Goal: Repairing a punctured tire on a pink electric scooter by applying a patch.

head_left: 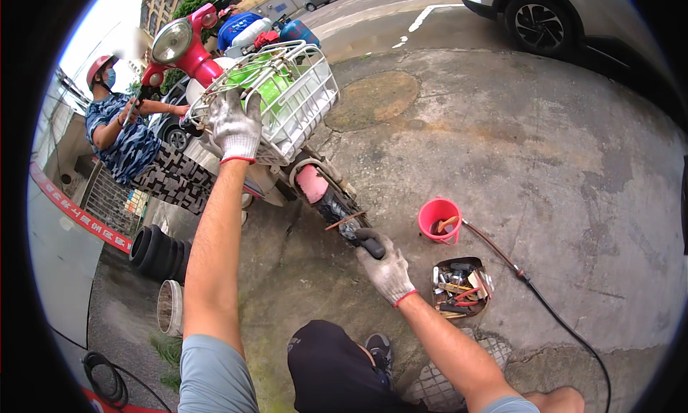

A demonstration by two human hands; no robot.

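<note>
My left hand [235,126], in a white knit glove with grey fingers, grips the edge of a white wire basket [304,112] on a red scooter [204,62]. A bright green and white bag [269,90] lies inside the basket. Lower down, my gloved right hand [385,266] is closed around a black-handled tool [371,247] at the scooter's wheel [337,209]. The tool's far end is hard to make out. A thin brown strip [345,221] lies across the shiny black tyre, below a pink patch of mudguard [312,183].
Right of the wheel stand a pink bucket [431,214] and an open box of hand tools [461,287]. A hose [530,280] runs along the ground. A person [125,133] in a helmet holds the scooter at left, near stacked tyres [154,252]. A car [573,19] is parked behind.
</note>
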